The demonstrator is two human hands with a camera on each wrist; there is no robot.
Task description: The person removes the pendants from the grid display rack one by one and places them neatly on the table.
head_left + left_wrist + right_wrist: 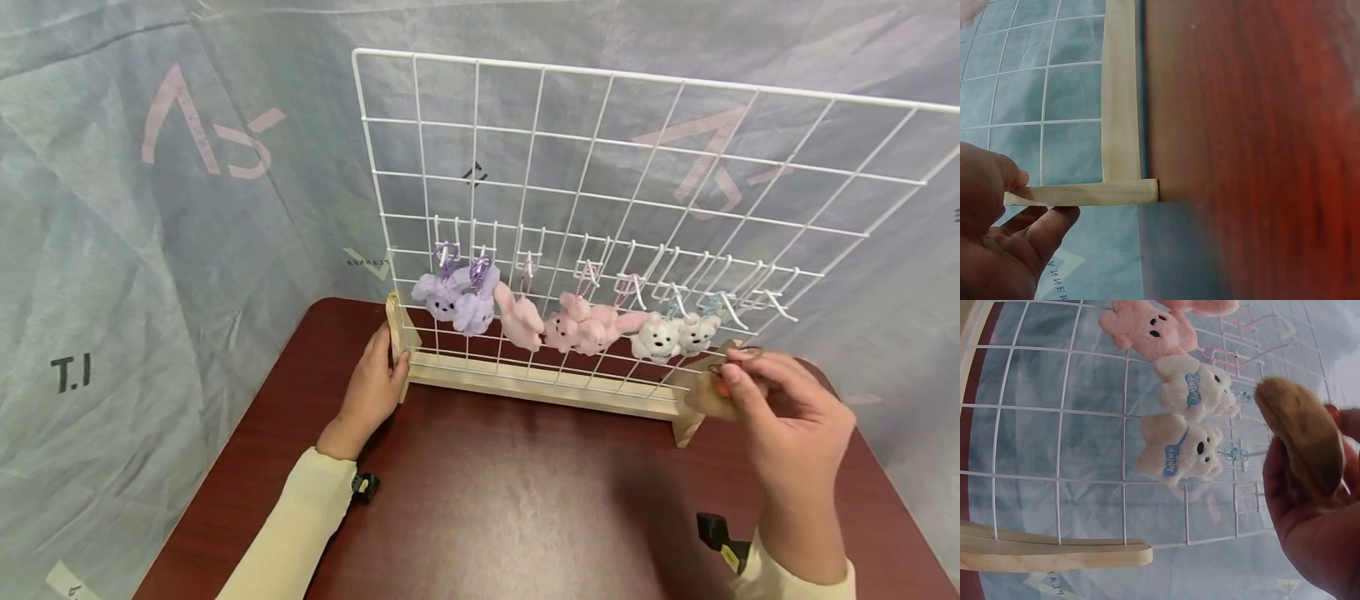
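My left hand [371,383] grips the wooden end piece [1091,194] of a white wire grid rack [652,79], thumb on one side and fingers on the other. At the rack's right end, my right hand [798,425] pinches a small brown plush keychain [1304,434] near its loop. The keychain hangs just in front of the lower right of the grid; its front is turned away in the right wrist view. Beside it, white bear plush keychains [1182,450] with blue tags hang from hooks. Further left hang pink plush keychains [577,325] and purple plush keychains [468,302].
White hooks [776,304] without plush stick out at the right of the row. A wooden base bar [540,385] runs under the grid on a dark red table [510,500]. Grey printed cloth [112,292] hangs behind and at the sides.
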